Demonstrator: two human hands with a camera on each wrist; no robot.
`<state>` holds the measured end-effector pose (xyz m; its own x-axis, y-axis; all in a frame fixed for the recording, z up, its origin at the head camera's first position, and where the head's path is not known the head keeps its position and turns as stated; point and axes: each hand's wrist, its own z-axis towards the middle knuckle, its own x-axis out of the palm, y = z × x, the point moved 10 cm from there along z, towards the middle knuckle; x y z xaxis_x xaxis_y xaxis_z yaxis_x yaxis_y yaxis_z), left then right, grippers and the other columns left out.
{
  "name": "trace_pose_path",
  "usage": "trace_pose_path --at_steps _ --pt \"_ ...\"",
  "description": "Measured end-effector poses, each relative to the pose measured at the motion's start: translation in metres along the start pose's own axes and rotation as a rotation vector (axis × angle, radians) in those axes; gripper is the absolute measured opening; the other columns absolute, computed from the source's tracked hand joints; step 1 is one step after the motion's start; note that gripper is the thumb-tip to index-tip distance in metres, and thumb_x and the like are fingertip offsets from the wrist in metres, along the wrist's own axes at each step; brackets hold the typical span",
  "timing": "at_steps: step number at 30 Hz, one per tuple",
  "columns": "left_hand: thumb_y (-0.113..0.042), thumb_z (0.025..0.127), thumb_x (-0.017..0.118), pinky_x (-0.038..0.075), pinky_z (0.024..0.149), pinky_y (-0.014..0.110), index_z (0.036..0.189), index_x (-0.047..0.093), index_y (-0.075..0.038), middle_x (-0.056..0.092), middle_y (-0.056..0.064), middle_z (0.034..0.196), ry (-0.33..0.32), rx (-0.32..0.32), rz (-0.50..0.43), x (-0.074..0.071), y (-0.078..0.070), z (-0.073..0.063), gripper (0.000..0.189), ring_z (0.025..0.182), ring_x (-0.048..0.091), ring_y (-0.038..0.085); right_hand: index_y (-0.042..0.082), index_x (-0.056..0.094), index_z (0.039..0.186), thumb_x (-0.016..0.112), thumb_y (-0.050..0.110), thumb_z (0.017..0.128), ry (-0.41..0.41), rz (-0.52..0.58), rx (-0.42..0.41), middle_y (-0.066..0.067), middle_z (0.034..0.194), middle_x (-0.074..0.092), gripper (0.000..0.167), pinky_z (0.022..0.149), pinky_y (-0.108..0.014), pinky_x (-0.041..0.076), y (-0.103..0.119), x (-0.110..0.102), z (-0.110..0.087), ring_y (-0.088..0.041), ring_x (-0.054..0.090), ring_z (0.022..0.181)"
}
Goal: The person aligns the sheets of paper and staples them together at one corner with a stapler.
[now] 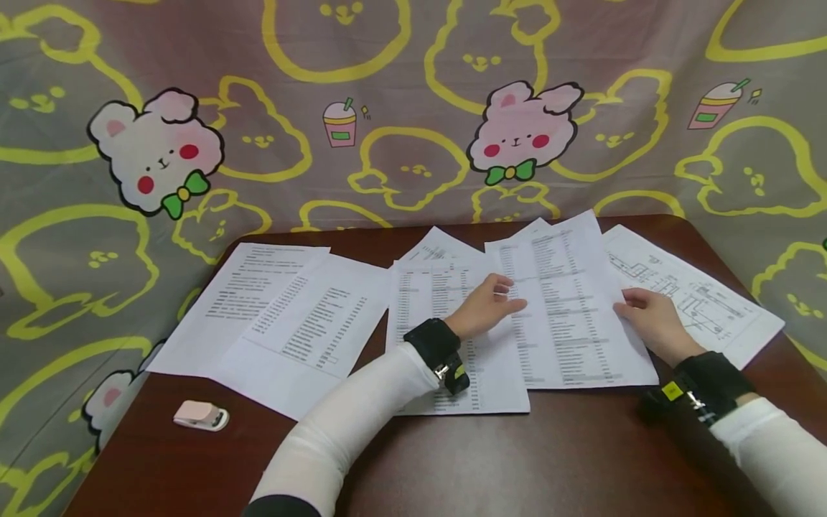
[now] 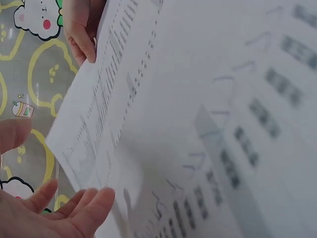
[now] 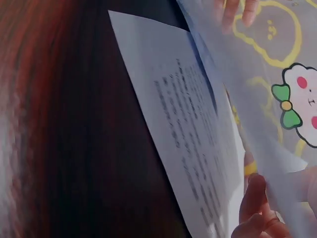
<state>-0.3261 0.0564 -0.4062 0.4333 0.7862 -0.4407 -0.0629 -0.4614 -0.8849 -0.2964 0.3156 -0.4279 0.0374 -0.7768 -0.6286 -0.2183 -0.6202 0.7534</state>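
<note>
1. Cartoon-printed cloth (image 1: 400, 64) hung behind a dark worktop (image 1: 517, 459).
2. Leftmost, a stapler (image 1: 199, 415) lay near pages (image 1: 365, 276) apparently fanned to show print.
3. Left grip (image 1: 483, 310), loosely open, was beside a printed sheet (image 1: 538, 319), right of centre.
4. Right grip (image 1: 659, 323) pinched its right edge, seemingly tilting it up.

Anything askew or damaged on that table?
Slightly askew: the drawing sheet at right lies slanted, its left edge partly hidden by the printed sheet the right hand pinches. It breaks line with the rest, though maybe harmlessly. No spill or tear visible.
</note>
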Motion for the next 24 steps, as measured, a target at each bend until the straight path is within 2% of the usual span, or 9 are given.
trace_pose_path --at_steps 7,11,14,17,21,24 --pt "-0.031 0.094 0.065 0.031 0.109 0.034 0.148 0.031 -0.008 0.033 0.015 0.153 -0.038 -0.012 -0.096 0.001 -0.001 0.006 0.068 0.140 0.032 0.024 -0.008 0.031 0.146 0.044 0.035 0.102 -0.031 0.006 0.006 -0.033 0.141 0.037 0.062 0.090 -0.046 0.037 -0.007 -0.018 -0.005 -0.043 0.046 0.114" --pt "-0.032 0.093 0.066 0.028 0.111 0.035 0.152 0.021 -0.006 0.027 0.015 0.156 -0.050 -0.029 -0.129 0.005 0.000 0.010 0.079 0.142 0.028 0.025 -0.008 0.031 0.146 0.044 0.037 0.102 -0.057 -0.011 0.009 -0.034 0.141 0.038 0.064 0.083 -0.035 0.042 -0.014 -0.032 -0.007 -0.041 0.051 0.109" --pt "-0.034 0.092 0.067 0.029 0.110 0.036 0.154 0.017 -0.007 0.027 0.014 0.156 -0.056 -0.063 -0.152 0.007 0.003 0.012 0.084 0.141 0.029 0.027 -0.009 0.033 0.144 0.045 0.037 0.102 -0.078 -0.020 -0.001 -0.034 0.137 0.042 0.064 0.073 -0.025 0.042 -0.016 -0.042 -0.009 -0.037 0.055 0.100" --pt "-0.034 0.091 0.068 0.030 0.110 0.036 0.154 0.015 -0.008 0.027 0.013 0.156 -0.060 -0.101 -0.178 0.008 0.007 0.012 0.087 0.140 0.031 0.027 -0.011 0.035 0.143 0.047 0.037 0.101 -0.098 -0.021 -0.017 -0.035 0.134 0.044 0.064 0.068 -0.019 0.042 -0.015 -0.052 -0.009 -0.034 0.057 0.095" --pt "-0.033 0.091 0.068 0.033 0.108 0.037 0.154 0.017 -0.007 0.032 0.014 0.154 -0.059 -0.139 -0.201 0.009 0.010 0.011 0.085 0.138 0.035 0.026 -0.010 0.035 0.143 0.048 0.038 0.100 -0.119 0.001 -0.021 -0.035 0.132 0.044 0.066 0.064 -0.018 0.046 -0.013 -0.063 -0.012 -0.026 0.059 0.084" --pt "-0.031 0.093 0.066 0.037 0.105 0.038 0.152 0.022 -0.004 0.040 0.017 0.149 -0.039 -0.157 -0.245 0.015 0.010 0.013 0.079 0.133 0.043 0.028 -0.009 0.034 0.144 0.048 0.039 0.100 -0.133 0.028 -0.013 -0.035 0.132 0.043 0.067 0.062 -0.020 0.049 -0.013 -0.071 -0.015 -0.016 0.060 0.075"
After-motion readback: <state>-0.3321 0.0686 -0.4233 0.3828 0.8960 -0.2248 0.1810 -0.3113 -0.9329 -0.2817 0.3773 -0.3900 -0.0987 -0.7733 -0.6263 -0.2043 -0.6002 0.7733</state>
